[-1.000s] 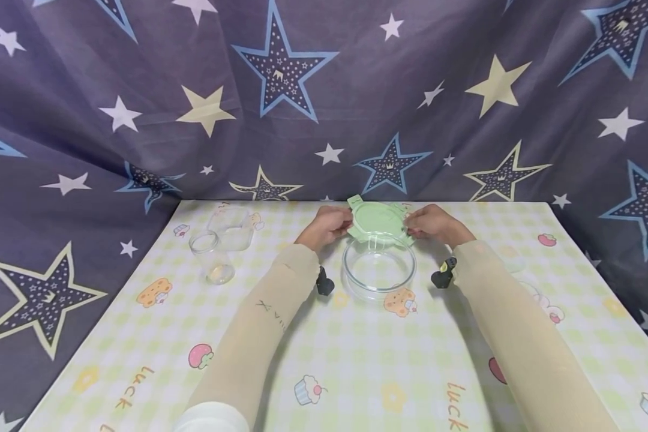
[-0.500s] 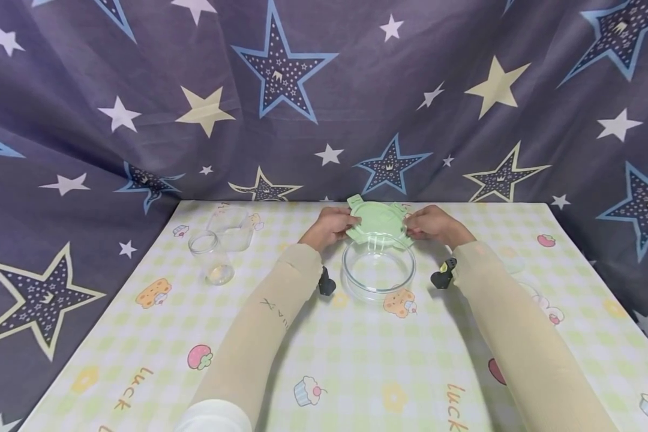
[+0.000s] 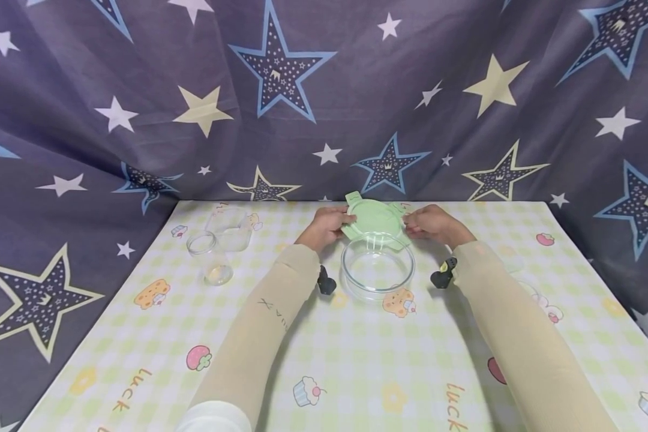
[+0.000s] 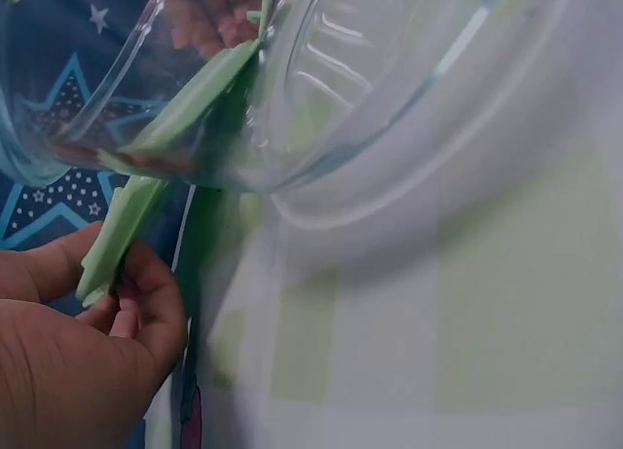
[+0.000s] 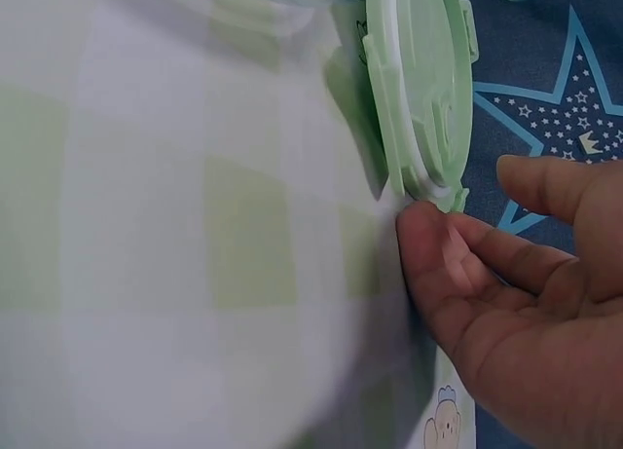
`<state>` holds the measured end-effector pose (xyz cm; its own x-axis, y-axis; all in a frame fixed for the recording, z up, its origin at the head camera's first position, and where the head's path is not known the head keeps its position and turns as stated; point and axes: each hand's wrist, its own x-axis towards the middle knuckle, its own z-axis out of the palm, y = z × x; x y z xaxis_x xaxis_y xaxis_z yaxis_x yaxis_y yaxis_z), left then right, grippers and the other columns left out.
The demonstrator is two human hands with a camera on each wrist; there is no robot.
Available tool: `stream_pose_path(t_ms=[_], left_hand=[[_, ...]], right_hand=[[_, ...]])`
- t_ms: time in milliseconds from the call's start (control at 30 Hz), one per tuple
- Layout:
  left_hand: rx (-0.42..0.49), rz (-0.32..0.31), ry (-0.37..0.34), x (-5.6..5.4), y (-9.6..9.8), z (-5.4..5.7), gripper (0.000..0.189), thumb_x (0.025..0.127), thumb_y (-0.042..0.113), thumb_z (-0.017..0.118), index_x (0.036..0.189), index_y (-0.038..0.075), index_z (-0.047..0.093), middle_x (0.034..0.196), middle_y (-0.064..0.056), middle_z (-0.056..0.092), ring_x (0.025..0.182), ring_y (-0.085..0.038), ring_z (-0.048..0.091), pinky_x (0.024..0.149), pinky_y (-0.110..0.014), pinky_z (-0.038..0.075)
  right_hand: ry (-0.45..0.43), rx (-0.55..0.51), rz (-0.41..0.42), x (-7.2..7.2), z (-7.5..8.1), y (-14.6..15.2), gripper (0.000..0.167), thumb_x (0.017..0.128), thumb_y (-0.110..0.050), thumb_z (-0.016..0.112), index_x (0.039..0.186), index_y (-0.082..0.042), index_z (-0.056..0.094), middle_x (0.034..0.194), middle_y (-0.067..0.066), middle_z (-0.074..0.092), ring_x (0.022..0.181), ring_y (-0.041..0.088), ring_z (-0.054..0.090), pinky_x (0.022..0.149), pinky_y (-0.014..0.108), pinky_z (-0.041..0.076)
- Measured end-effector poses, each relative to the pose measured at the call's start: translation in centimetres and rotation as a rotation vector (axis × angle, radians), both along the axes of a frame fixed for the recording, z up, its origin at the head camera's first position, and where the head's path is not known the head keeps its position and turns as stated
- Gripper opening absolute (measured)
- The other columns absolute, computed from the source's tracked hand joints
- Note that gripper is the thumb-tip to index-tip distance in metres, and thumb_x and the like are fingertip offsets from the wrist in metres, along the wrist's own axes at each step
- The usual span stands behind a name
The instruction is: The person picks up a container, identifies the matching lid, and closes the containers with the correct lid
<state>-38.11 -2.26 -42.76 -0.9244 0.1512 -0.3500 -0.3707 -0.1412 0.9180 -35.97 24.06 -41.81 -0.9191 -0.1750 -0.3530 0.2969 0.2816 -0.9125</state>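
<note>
A light green lid [image 3: 375, 217] with clip tabs is held a little above the table, behind a round clear glass bowl [image 3: 377, 291]. My left hand [image 3: 328, 227] pinches the lid's left edge, thumb on top and fingers below, as the left wrist view shows. On the opposite side, my right hand [image 3: 434, 223] has its fingertips [image 5: 423, 220] at the lid's edge. Its thumb [image 5: 531, 181] stands apart from the lid. A white seal ring [image 5: 419, 167] shows on the lid's underside in the right wrist view.
To the left, a clear jar [image 3: 209, 259] stands near a clear rectangular container [image 3: 234, 231]. Faint clear pieces lie by the right forearm, partly hidden. A star-patterned curtain [image 3: 324, 90] hangs behind the table's far edge. The checked cloth [image 3: 356, 354] covers the table.
My left thumb has come over the top of the lid. The lid has shifted slightly left and changed its tilt. The right hand and the bowl have barely moved.
</note>
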Motion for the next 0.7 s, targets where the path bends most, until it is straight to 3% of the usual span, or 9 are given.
stream_pose_path(t_ms=[133,300,467,567,700], left_hand=[[0.024,-0.001,0.025,-0.1,-0.2,0.0,0.045,0.094,-0.008,0.067,0.138,0.0,0.062,0.13,-0.024,0.065,0.077,-0.014,0.066,0.06,-0.02,0.057],[0.045,-0.001,0.068,-0.3,-0.4,0.2,0.048,0.094,-0.006,0.068,0.141,0.0,0.06,0.129,-0.022,0.066,0.08,-0.015,0.068,0.065,-0.021,0.059],[0.068,0.001,0.105,-0.1,-0.6,0.8,0.049,0.094,-0.003,0.07,0.142,0.004,0.06,0.13,-0.021,0.066,0.086,-0.017,0.07,0.072,-0.024,0.061],[0.094,-0.004,0.137,-0.1,-0.7,1.0,0.048,0.094,-0.002,0.071,0.141,0.006,0.061,0.128,-0.02,0.067,0.093,-0.02,0.072,0.078,-0.027,0.062],[0.13,-0.002,0.187,-0.2,-0.9,1.2,0.048,0.094,-0.002,0.071,0.14,0.007,0.062,0.127,-0.017,0.069,0.102,-0.023,0.072,0.084,-0.029,0.062]], right_hand=[[0.006,-0.019,-0.009,0.0,-0.1,0.1,0.047,0.105,-0.008,0.053,0.141,0.02,0.041,0.092,0.008,0.064,0.082,0.014,0.065,0.099,0.038,0.056],[0.023,-0.021,-0.025,0.2,-0.2,-0.1,0.044,0.105,-0.014,0.056,0.137,0.016,0.047,0.094,0.008,0.064,0.084,0.014,0.067,0.091,0.032,0.06],[0.044,-0.072,-0.048,0.2,0.1,-0.4,0.044,0.107,-0.026,0.056,0.133,0.01,0.049,0.086,0.001,0.061,0.078,0.009,0.062,0.081,0.025,0.058],[0.072,-0.166,-0.075,0.1,0.5,-0.6,0.052,0.108,-0.025,0.055,0.14,0.014,0.045,0.085,-0.002,0.065,0.082,0.007,0.064,0.089,0.025,0.057],[0.098,-0.266,-0.114,-0.2,1.2,-0.8,0.054,0.108,-0.018,0.055,0.148,0.014,0.039,0.097,-0.001,0.07,0.093,0.009,0.069,0.103,0.03,0.052]])
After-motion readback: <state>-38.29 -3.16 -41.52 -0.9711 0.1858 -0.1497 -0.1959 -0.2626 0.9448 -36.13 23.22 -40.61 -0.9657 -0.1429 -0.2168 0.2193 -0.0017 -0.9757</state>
